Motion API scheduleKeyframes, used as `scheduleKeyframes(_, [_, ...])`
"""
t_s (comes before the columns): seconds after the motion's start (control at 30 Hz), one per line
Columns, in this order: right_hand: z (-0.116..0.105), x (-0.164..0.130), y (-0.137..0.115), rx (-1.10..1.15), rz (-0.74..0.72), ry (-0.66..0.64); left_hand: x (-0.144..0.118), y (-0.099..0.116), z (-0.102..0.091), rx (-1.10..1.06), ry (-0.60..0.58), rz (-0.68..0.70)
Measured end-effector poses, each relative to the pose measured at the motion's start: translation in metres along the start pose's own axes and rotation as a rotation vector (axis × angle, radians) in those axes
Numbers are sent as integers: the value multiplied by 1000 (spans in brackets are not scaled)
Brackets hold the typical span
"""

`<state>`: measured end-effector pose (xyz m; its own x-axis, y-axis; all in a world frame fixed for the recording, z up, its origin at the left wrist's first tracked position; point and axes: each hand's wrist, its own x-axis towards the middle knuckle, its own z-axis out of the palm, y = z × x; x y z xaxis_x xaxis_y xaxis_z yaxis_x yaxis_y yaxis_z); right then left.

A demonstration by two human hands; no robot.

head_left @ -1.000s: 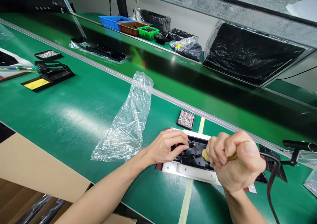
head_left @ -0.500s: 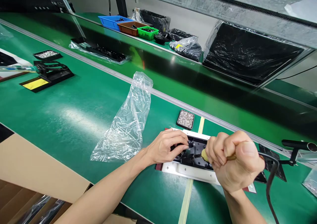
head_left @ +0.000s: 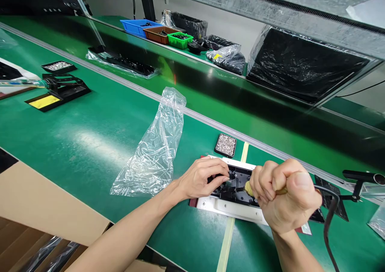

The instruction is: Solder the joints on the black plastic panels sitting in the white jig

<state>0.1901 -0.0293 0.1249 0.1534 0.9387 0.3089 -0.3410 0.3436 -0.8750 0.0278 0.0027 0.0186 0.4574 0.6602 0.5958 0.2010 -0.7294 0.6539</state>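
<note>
My right hand (head_left: 285, 193) is closed in a fist around the yellow handle of a corded soldering iron (head_left: 248, 188). The iron's tip points left and down into a long black plastic part (head_left: 240, 180), which lies in a white fixture (head_left: 228, 208). At the left end of that part is my left hand (head_left: 207, 175), thumb and fingers curled close together in a pinch over it. What sits between those fingertips is too small to make out. Just behind the fixture stands a small black tray of tiny metal pieces (head_left: 225, 145).
A clear plastic bag (head_left: 153, 151) lies left of the fixture. Farther left are an iron stand with a yellow sponge (head_left: 45, 102) and another small tray (head_left: 58, 66). A black cable (head_left: 327, 224) hangs at right, near a black tube on a bracket (head_left: 362, 177). Coloured bins (head_left: 180, 41) stand behind.
</note>
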Motion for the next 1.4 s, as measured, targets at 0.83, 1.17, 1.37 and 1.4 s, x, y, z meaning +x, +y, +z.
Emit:
scheduleKeyframes(0.83, [2,0,1,0,0,-8,0,0,0,-11,-2,-6])
scheduleKeyframes(1.17, [0,0,0,-2,3,-7,0,0,1,-5,-3,-3])
scheduleKeyframes(1.37, [-1,-1,1,1,-10,-19,0,1,2,0,-2,0])
scheduleKeyframes(1.4, [-1,-1,1,2,-11,-24,1,1,2,2,-1,2])
